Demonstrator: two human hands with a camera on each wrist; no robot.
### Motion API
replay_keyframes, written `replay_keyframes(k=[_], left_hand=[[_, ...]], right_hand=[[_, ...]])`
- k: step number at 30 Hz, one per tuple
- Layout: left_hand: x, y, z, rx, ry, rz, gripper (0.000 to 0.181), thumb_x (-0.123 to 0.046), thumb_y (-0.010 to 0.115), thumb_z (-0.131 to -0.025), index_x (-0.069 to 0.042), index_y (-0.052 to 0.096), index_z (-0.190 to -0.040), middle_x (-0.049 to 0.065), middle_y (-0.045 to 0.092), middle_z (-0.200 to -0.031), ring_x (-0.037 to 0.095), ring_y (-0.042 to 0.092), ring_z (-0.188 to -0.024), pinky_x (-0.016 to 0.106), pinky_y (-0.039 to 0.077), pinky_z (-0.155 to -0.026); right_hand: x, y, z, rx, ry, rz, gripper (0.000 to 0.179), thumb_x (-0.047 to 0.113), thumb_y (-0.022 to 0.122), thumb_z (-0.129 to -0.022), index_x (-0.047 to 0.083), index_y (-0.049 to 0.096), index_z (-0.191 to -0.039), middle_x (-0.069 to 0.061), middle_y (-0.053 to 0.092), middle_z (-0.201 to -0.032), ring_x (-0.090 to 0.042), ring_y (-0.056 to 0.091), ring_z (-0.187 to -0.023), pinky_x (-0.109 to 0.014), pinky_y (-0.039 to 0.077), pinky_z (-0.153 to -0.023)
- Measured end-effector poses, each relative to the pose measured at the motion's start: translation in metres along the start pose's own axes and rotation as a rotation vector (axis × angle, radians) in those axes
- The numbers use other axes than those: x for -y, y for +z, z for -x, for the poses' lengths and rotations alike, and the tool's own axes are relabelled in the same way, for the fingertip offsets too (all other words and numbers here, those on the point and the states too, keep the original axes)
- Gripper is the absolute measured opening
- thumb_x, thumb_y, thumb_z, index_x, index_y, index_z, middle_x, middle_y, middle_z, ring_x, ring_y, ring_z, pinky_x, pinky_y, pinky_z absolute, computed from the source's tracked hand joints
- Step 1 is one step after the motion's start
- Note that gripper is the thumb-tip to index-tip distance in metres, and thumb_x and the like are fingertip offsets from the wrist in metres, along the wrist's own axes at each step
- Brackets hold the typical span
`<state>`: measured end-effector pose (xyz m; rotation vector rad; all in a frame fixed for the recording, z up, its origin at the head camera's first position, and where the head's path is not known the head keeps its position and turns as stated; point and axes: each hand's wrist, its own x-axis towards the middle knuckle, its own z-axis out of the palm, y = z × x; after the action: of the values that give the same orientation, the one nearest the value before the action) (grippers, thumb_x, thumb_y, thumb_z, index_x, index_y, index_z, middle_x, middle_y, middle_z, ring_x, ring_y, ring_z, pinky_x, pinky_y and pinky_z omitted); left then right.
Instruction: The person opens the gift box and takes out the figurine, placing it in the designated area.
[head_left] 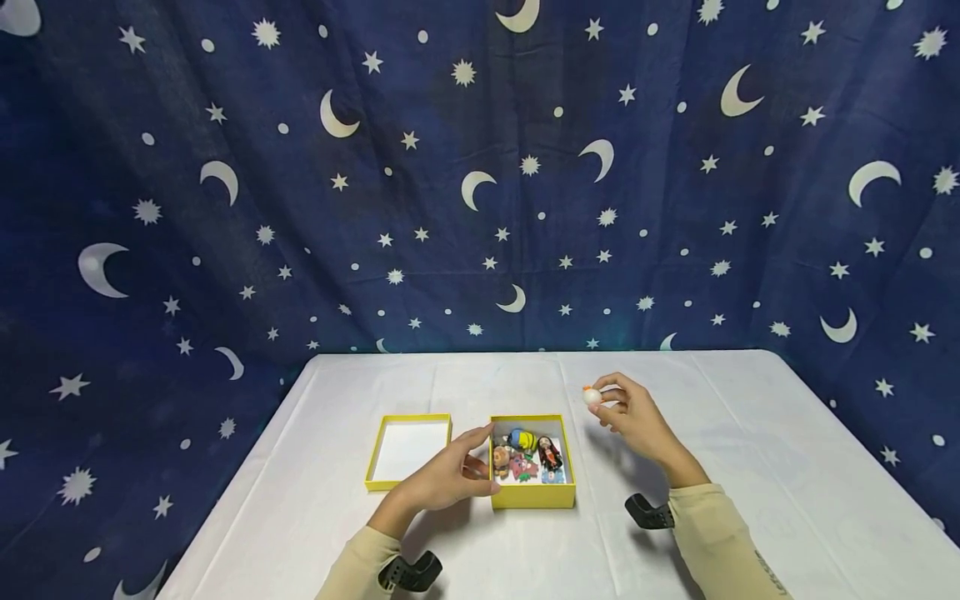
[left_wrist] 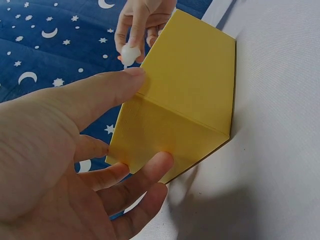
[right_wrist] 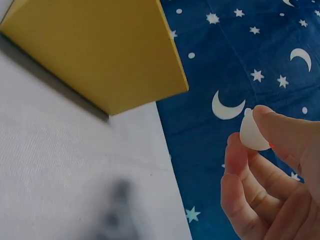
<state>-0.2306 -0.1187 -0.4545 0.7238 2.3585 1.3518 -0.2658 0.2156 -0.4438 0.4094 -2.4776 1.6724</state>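
Note:
My right hand (head_left: 634, 416) pinches a small white rounded toy (head_left: 592, 397) with an orange part, between thumb and fingertips. It is held up off the table, to the right of an open yellow box (head_left: 533, 497). My left hand (head_left: 442, 477) holds the box at its left side, thumb at the near left corner and a finger reaching toward the far corner. In the left wrist view, the thumb (left_wrist: 120, 85) lies on the box's edge and other fingertips touch its side. Inside lie a blue-and-yellow toy (head_left: 523, 439), a dark-haired doll figure (head_left: 550, 454), a brown figure (head_left: 501, 458) and a pink toy (head_left: 522, 468).
A yellow-rimmed lid (head_left: 370, 467) lies inside up, left of the box, partly behind the left forearm. Everything stands on a white-covered table (head_left: 757, 433). A dark blue curtain (head_left: 420, 192) with moons and stars hangs behind it. Black bands (head_left: 411, 572) circle both wrists.

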Motion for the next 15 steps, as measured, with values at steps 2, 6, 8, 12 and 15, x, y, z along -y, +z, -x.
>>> replay_keyframes(k=[2, 6, 8, 12, 15], left_hand=[[-0.001, 0.0, 0.0, -0.002, -0.004, 0.002, 0.091, -0.018, 0.078, -0.089, -0.006, 0.024, -0.161, 0.02, 0.027, -0.165, 0.02, 0.063, -0.107, 0.036, 0.054, -0.096], [-0.002, 0.001, -0.001, -0.006, -0.005, 0.01, 0.091, -0.016, 0.078, -0.088, -0.006, 0.025, -0.161, 0.022, 0.025, -0.165, 0.021, 0.063, -0.108, 0.038, 0.054, -0.096], [-0.002, 0.001, -0.001, -0.008, -0.008, 0.013, 0.091, -0.016, 0.079, -0.088, -0.007, 0.025, -0.161, 0.022, 0.025, -0.165, 0.022, 0.063, -0.109, 0.039, 0.054, -0.096], [-0.002, 0.0, -0.002, -0.008, -0.01, 0.013, 0.091, -0.016, 0.079, -0.087, -0.008, 0.025, -0.161, 0.022, 0.025, -0.165, 0.024, 0.064, -0.109, 0.04, 0.054, -0.096], [-0.001, 0.0, -0.002, -0.006, -0.01, 0.006, 0.091, -0.017, 0.079, -0.087, -0.008, 0.025, -0.161, 0.022, 0.025, -0.165, 0.023, 0.064, -0.108, 0.04, 0.054, -0.095]], right_hand=[[-0.003, -0.002, 0.0, 0.004, 0.017, -0.003, 0.032, 0.005, 0.068, -0.095, -0.005, 0.053, -0.121, -0.032, 0.069, -0.107, -0.013, 0.06, -0.059, -0.025, 0.05, -0.054], [-0.009, -0.005, 0.0, 0.011, 0.062, 0.007, 0.033, 0.007, 0.067, -0.096, -0.005, 0.052, -0.123, -0.03, 0.069, -0.105, -0.014, 0.058, -0.059, -0.028, 0.05, -0.053], [-0.012, -0.006, 0.0, 0.023, 0.08, 0.017, 0.032, 0.006, 0.066, -0.097, -0.005, 0.051, -0.123, -0.031, 0.069, -0.105, -0.015, 0.059, -0.061, -0.029, 0.051, -0.054], [-0.019, -0.005, 0.0, 0.041, 0.104, 0.065, 0.029, 0.002, 0.065, -0.096, -0.004, 0.053, -0.12, -0.032, 0.069, -0.107, -0.019, 0.062, -0.065, -0.029, 0.052, -0.056], [-0.022, -0.004, 0.001, 0.044, 0.109, 0.143, 0.026, 0.0, 0.066, -0.094, -0.003, 0.055, -0.118, -0.031, 0.071, -0.105, -0.022, 0.064, -0.066, -0.03, 0.052, -0.056]])
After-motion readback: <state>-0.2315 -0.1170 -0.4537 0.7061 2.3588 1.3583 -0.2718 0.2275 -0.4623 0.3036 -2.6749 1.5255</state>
